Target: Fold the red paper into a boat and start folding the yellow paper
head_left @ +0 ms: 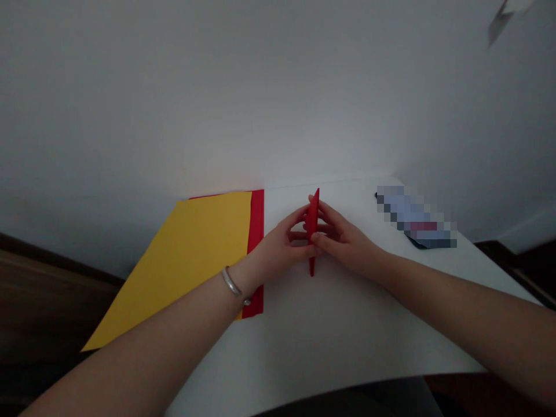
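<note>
A folded red paper (312, 223) stands on edge above the white table (330, 324), seen edge-on as a narrow strip. My left hand (280, 246) pinches it from the left, fingers closed against its side. My right hand (343, 237) presses it from the right with fingers and thumb closed on it. A silver bracelet (232, 285) sits on my left wrist.
A yellow sheet (186, 260) lies at the left on top of a red sheet (257, 220), overhanging the table's left edge. A blurred dark object (414, 220) lies at the right rear. A white wall rises right behind the table.
</note>
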Action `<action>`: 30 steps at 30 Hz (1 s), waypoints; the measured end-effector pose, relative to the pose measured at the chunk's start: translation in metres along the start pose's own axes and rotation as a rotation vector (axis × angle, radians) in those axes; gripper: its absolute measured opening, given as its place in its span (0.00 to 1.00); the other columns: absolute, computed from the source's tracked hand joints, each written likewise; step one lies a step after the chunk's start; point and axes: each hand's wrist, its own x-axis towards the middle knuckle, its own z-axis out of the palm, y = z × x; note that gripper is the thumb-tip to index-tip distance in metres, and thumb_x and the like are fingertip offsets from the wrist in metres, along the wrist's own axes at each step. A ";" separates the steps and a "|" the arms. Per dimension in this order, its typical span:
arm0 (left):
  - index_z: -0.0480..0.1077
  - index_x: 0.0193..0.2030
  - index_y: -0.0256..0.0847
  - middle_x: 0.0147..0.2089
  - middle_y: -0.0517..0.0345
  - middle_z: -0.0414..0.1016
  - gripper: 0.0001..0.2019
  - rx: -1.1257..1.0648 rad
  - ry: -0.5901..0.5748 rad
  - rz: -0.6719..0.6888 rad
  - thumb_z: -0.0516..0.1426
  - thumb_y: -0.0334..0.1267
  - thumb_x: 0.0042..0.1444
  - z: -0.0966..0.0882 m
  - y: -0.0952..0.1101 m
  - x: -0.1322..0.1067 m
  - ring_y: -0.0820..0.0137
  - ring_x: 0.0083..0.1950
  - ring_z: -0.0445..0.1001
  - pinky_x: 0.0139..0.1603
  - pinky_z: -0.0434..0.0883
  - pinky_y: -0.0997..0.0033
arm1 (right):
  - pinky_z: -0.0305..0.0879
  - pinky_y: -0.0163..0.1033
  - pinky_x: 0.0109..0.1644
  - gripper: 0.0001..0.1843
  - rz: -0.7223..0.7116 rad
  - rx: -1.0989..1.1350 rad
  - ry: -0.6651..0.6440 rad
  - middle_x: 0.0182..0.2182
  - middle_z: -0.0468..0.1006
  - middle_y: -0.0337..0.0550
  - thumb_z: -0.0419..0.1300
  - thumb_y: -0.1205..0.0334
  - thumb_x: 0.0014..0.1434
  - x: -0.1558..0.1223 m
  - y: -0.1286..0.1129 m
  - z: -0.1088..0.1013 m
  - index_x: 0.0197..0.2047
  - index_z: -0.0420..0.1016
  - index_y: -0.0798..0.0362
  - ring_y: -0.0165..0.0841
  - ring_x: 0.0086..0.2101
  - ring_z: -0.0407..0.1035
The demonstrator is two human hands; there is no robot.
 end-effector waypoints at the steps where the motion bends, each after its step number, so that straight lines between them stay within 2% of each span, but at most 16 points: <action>1: 0.54 0.67 0.46 0.62 0.43 0.67 0.41 -0.002 -0.005 0.004 0.65 0.30 0.47 0.000 0.000 0.000 0.61 0.52 0.75 0.47 0.76 0.60 | 0.71 0.52 0.53 0.39 -0.002 0.009 0.006 0.65 0.60 0.44 0.59 0.61 0.59 0.000 0.000 0.000 0.69 0.48 0.35 0.41 0.56 0.67; 10: 0.54 0.67 0.51 0.69 0.45 0.56 0.37 -0.012 0.000 -0.027 0.63 0.34 0.52 -0.001 0.002 -0.002 0.62 0.52 0.75 0.50 0.75 0.59 | 0.69 0.52 0.55 0.37 -0.034 0.023 0.063 0.63 0.63 0.43 0.60 0.58 0.59 0.003 0.005 -0.003 0.68 0.51 0.34 0.40 0.53 0.69; 18: 0.54 0.67 0.48 0.66 0.43 0.60 0.38 -0.003 -0.032 0.019 0.63 0.31 0.50 0.005 0.004 -0.003 0.61 0.54 0.74 0.50 0.75 0.61 | 0.71 0.52 0.53 0.38 -0.006 -0.073 0.034 0.62 0.65 0.45 0.60 0.59 0.58 -0.001 0.000 -0.002 0.68 0.51 0.38 0.41 0.53 0.69; 22: 0.52 0.68 0.51 0.69 0.45 0.56 0.38 -0.026 -0.032 -0.009 0.62 0.32 0.52 0.003 0.004 -0.003 0.63 0.51 0.75 0.48 0.75 0.63 | 0.69 0.52 0.55 0.36 -0.017 -0.042 0.047 0.61 0.66 0.44 0.60 0.58 0.59 0.000 0.001 -0.003 0.68 0.52 0.38 0.40 0.53 0.69; 30: 0.53 0.67 0.49 0.66 0.45 0.60 0.32 0.028 0.018 0.005 0.58 0.35 0.57 0.006 0.003 -0.004 0.63 0.53 0.75 0.51 0.74 0.60 | 0.72 0.51 0.50 0.35 -0.027 -0.101 0.107 0.60 0.68 0.46 0.60 0.56 0.59 0.000 0.000 -0.001 0.67 0.55 0.38 0.41 0.50 0.71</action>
